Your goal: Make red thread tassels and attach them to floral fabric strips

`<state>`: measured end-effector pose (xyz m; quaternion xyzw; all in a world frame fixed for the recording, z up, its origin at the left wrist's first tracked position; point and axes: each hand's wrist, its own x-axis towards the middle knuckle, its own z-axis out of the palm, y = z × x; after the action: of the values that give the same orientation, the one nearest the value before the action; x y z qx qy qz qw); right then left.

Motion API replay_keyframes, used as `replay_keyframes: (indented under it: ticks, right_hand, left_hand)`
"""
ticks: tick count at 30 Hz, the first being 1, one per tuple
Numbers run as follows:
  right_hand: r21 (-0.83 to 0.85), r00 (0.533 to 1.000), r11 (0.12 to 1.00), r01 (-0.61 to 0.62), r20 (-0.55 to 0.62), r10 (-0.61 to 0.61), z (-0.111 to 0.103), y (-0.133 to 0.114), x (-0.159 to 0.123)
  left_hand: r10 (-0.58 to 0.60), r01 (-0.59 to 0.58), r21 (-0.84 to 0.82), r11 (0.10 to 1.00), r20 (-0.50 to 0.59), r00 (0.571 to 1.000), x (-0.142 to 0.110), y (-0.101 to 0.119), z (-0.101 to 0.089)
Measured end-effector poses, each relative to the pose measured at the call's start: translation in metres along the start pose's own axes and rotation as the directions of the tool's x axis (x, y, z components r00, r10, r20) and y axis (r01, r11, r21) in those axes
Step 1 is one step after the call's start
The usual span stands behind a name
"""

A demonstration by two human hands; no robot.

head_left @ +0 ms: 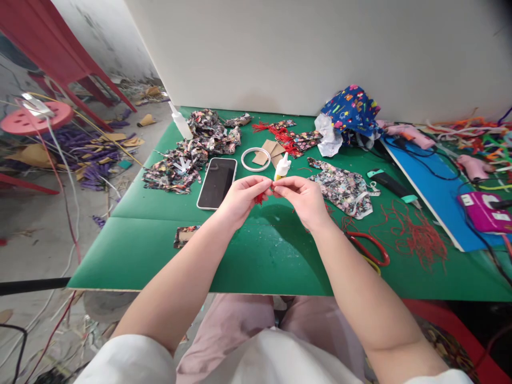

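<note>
Over the middle of the green table, my left hand and my right hand meet fingertip to fingertip. Both pinch a small bundle of red thread, which hangs a little below my left fingers. A small white glue bottle stands just behind my hands. A black phone lies face up to the left of them. A white ring and brown card pieces lie behind the bottle.
Floral fabric scraps pile at the back left, a floral piece to the right. Red-handled scissors and loose red threads lie at the right. A blue board, pink glue guns and a blue cloth sit beyond.
</note>
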<state>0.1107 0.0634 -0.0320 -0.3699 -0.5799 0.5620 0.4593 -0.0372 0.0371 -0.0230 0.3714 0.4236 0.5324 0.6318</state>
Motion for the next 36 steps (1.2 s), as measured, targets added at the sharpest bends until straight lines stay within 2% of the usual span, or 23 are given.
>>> replay_keyframes:
  ticks: [7, 16, 25, 32, 36]
  right_hand:
    - [0.057, 0.998, 0.997, -0.052, 0.035, 0.05, -0.0007, -0.002, -0.0003]
    - [-0.003, 1.0, 1.0, -0.025, 0.005, 0.025, -0.0006, -0.0015, -0.0003]
    - [-0.072, 0.998, 0.997, 0.025, -0.053, -0.029, 0.0007, 0.001, -0.0011]
    - [-0.07, 0.996, 0.995, 0.068, -0.052, -0.072, 0.0001, 0.0011, -0.0007]
    - [-0.086, 0.997, 0.995, 0.05, -0.049, -0.054, -0.0011, 0.0024, 0.0002]
  left_hand:
    - [-0.007, 0.008, -0.048, 0.999, 0.015, 1.0, 0.0008, -0.0016, -0.0014]
    - [-0.011, 0.013, -0.034, 0.999, 0.042, 0.999, 0.0003, -0.0011, -0.0011]
    - [-0.024, 0.024, 0.0, 1.0, 0.024, 0.999, -0.0006, -0.0005, 0.0009]
    - [-0.005, 0.003, 0.05, 0.999, 0.029, 1.0, -0.0012, -0.0014, 0.0021]
    - [0.014, -0.017, 0.093, 0.996, 0.032, 0.999, -0.0017, -0.0014, 0.002]
